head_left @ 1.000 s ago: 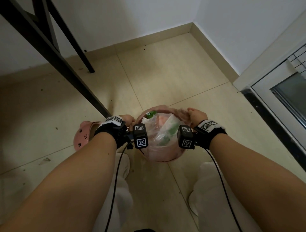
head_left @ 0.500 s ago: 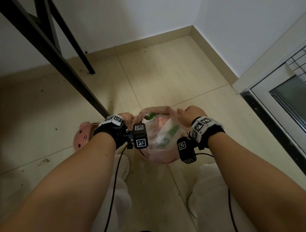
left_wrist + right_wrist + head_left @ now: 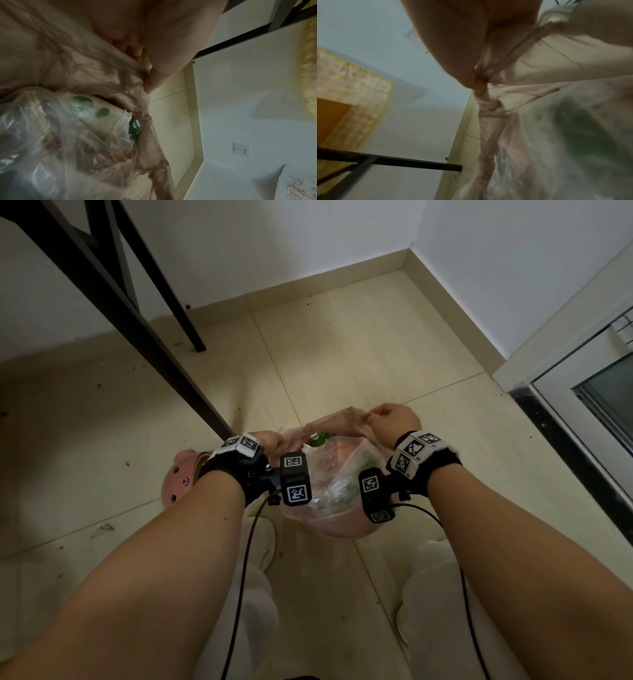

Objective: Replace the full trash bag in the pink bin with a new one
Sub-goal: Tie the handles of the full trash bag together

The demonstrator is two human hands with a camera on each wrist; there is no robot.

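Wrist cameras are hiding much of the pink bin [image 3: 337, 527]; both the left hand [image 3: 270, 441] and right hand [image 3: 390, 419] are pinching the trash bag [image 3: 337, 422] rim; box writing [image 3: 299, 187] is looking illegible.

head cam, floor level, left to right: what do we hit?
Pink lid → left hand → trash bag in the pink bin → right hand → glass door frame.
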